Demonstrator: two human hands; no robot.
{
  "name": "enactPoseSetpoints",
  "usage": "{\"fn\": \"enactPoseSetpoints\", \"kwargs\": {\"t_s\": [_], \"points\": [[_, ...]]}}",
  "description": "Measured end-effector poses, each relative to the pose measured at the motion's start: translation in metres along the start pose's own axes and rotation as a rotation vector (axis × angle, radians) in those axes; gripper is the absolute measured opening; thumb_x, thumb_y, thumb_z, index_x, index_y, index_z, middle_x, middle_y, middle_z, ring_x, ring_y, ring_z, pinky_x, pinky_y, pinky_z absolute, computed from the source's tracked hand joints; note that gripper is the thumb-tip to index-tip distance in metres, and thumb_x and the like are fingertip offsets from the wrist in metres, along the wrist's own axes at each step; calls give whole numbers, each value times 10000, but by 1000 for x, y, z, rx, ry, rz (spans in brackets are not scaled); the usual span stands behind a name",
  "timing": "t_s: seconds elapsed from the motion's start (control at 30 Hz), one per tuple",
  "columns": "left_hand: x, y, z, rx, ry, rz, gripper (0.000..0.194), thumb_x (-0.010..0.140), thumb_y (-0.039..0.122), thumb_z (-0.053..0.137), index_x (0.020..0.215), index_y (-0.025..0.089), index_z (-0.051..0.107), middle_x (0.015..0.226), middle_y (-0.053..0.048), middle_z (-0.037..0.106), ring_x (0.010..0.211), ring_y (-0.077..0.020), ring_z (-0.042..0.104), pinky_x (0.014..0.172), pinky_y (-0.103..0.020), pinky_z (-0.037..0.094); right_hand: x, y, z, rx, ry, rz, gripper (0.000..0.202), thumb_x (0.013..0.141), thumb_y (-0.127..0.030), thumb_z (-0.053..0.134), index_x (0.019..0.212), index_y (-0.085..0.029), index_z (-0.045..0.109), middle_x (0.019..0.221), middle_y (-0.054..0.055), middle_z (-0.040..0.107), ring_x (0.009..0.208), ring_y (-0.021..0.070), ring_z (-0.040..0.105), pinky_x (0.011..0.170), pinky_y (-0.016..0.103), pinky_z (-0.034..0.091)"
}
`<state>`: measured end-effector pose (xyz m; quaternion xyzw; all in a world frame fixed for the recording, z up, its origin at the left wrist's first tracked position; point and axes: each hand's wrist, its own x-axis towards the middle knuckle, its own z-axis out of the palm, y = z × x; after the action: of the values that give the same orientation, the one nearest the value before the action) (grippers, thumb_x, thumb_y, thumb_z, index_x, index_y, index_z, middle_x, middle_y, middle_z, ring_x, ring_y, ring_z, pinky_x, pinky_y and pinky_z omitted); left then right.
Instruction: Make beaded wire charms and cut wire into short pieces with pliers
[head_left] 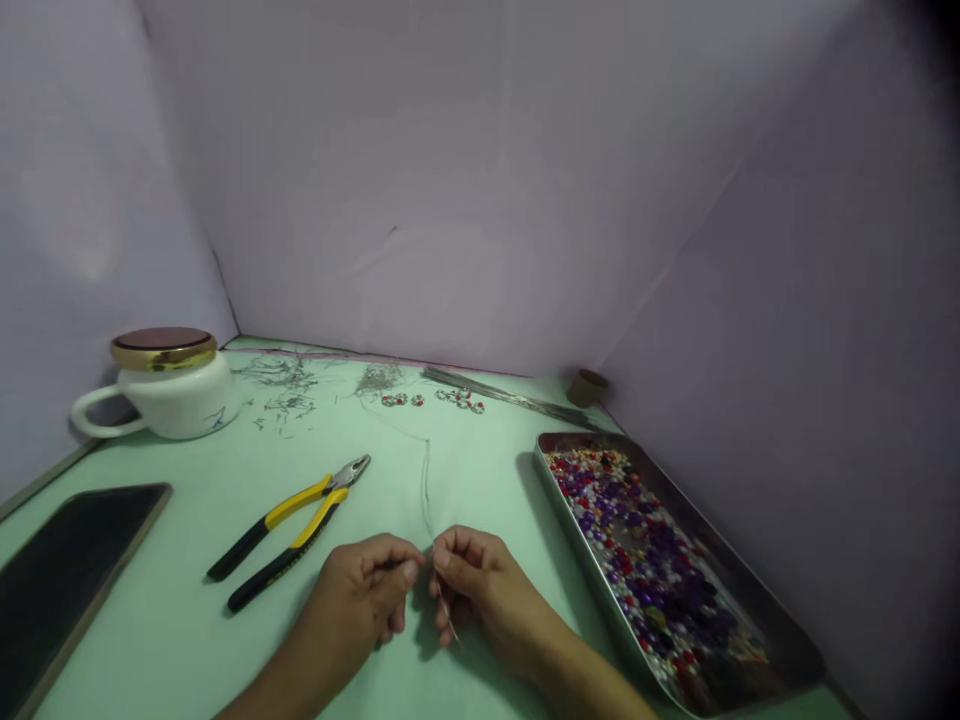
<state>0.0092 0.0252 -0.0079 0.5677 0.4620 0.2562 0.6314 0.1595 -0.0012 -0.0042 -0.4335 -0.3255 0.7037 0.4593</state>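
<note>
My left hand [366, 590] and my right hand [474, 585] rest close together on the pale green table [187, 640], fingertips nearly touching. Both pinch a thin wire [426, 490] that runs away from the fingers across the table; a short end pokes out below my right hand. Pliers with yellow and black handles [289, 530] lie just left of my left hand, jaws pointing to the upper right.
A metal tray [765, 610] full of red, purple and white beads lies at the right. A white cup with a gold-rimmed lid [165, 385] stands at the back left. A dark phone [67, 570] lies at left. Wire pieces, small beaded rings [431, 400] and a small roll [587, 387] sit by the back wall.
</note>
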Motion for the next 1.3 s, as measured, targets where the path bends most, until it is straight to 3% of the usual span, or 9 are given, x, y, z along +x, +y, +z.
{"fn": "enactPoseSetpoints", "kwargs": {"t_s": [0.2, 0.53, 0.83, 0.97, 1.3], "points": [[1, 8, -1, -16, -10, -42, 291, 743, 404, 520, 672, 132, 595, 366, 54, 460, 334, -65, 361, 370, -188, 273, -4, 0, -4, -17, -99, 47, 296, 661, -366, 706, 651, -125, 535, 524, -24, 541, 360, 59, 497, 359, 180, 422], [0, 7, -3, -216, 19, -40, 189, 737, 313, 550, 644, 150, 527, 377, 57, 487, 353, -59, 373, 373, -174, 254, -7, 4, -2, -61, -164, 78, 312, 642, -379, 710, 743, -100, 610, 585, -4, 581, 382, 57, 521, 388, 187, 443], [-3, 9, -3, -120, -19, -13, 224, 744, 347, 545, 661, 140, 529, 389, 52, 487, 352, -61, 363, 382, -188, 260, -9, 3, 1, -205, -101, 113, 349, 597, -437, 701, 598, -119, 556, 451, -36, 510, 313, 46, 446, 314, 166, 392], [-2, 8, -3, -136, 13, 3, 225, 750, 358, 552, 744, 133, 562, 380, 63, 478, 349, -57, 353, 389, -183, 274, -10, -1, 2, -230, -103, 140, 288, 596, -386, 684, 594, -126, 561, 408, -49, 480, 295, 52, 425, 297, 168, 373], [-5, 7, 1, -121, 111, -2, 244, 732, 356, 546, 605, 149, 527, 328, 70, 424, 317, -48, 299, 354, -173, 217, -12, 0, 3, -292, -112, 111, 164, 615, -295, 604, 582, -151, 531, 407, -57, 464, 295, 62, 396, 303, 188, 353]]}}
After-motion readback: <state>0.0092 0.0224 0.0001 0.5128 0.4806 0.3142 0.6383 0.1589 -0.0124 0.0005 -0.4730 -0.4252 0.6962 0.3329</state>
